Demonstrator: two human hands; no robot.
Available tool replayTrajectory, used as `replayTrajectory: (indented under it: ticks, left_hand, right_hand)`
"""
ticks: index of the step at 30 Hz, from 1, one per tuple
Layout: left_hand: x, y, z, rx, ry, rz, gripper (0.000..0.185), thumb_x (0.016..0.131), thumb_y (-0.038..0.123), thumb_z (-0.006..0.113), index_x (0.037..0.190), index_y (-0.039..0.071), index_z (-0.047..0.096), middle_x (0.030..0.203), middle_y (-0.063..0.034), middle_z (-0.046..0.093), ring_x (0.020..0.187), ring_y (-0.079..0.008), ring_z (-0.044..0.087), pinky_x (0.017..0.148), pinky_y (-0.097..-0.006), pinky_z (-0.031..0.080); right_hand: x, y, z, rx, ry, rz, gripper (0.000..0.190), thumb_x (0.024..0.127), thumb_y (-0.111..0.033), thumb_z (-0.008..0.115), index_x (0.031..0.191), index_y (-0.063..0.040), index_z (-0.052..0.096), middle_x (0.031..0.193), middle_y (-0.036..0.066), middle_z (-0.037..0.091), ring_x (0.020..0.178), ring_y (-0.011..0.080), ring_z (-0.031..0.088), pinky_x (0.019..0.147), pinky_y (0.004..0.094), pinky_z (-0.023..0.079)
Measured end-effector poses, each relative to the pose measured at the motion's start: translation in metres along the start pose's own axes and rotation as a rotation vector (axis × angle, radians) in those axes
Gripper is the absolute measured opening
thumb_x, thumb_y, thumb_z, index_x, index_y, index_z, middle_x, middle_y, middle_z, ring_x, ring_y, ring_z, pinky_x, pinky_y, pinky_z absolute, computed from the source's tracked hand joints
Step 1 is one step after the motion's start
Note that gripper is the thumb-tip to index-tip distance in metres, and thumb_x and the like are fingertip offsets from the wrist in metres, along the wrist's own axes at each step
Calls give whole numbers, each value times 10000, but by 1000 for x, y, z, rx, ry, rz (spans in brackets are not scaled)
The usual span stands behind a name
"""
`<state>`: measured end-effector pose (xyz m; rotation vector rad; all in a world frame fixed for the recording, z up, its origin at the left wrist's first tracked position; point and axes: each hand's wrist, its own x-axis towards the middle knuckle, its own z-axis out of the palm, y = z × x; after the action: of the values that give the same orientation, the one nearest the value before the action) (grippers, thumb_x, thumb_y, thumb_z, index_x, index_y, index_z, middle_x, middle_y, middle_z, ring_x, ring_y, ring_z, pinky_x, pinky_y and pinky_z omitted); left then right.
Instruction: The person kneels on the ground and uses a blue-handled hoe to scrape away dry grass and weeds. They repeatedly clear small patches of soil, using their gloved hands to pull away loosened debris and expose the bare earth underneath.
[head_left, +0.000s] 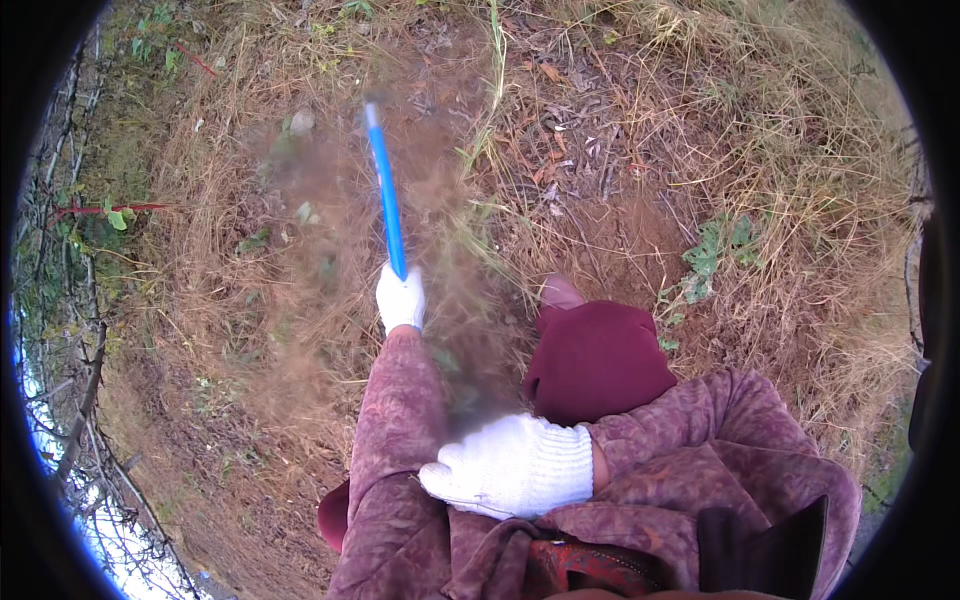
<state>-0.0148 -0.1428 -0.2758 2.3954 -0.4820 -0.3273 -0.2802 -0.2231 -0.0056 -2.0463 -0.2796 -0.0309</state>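
Note:
My left hand (400, 300), in a white knitted glove, grips the lower end of a straight blue tool handle (386, 199). The handle points away from me over the dry grass. Its far end narrows to a pale metallic collar (372, 116); the tool's head beyond it is too blurred to identify. My right hand (514, 466), gloved in the same white knit, lies in front of my body beside my left forearm. Its fingers point left and are partly turned from view, so whether they hold anything cannot be seen.
Dry grass (757, 135) and leaf litter cover the ground, with bare soil (637, 232) ahead of my maroon-clothed knee (600, 360). A green leafy plant (709, 255) grows on the right. Bare woody branches (90, 375) line the left edge.

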Motion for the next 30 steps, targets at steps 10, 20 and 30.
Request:
replayTrajectory:
  ticks: [10, 20, 30]
  left_hand:
    - [-156, -68, 3, -135, -56, -361, 221, 897, 158, 837, 927, 69, 636, 732, 21, 577, 649, -93, 515, 630, -316, 479]
    - [15, -2, -5, -262, 66, -56, 270, 921, 217, 805, 985, 14, 639, 820, -52, 621, 721, -156, 541, 703, -350, 496]
    - [-158, -60, 33, -453, -143, -477, 235, 928, 92, 801, 869, 127, 577, 701, 60, 536, 583, -65, 493, 523, -277, 422]
  right_hand:
    - [-4, 4, 4, -113, 149, -45, 141, 996, -217, 568, 1070, -111, 623, 725, 53, 565, 546, 239, 620, 431, 416, 465]
    - [2, 6, -5, -43, 32, -4, 150, 936, -177, 601, 1042, -70, 602, 823, 114, 681, 687, 316, 746, 520, 473, 573]
    - [1, 5, -5, -137, 103, 25, 119, 951, -169, 586, 1039, -96, 619, 797, 71, 633, 643, 257, 701, 468, 424, 528]
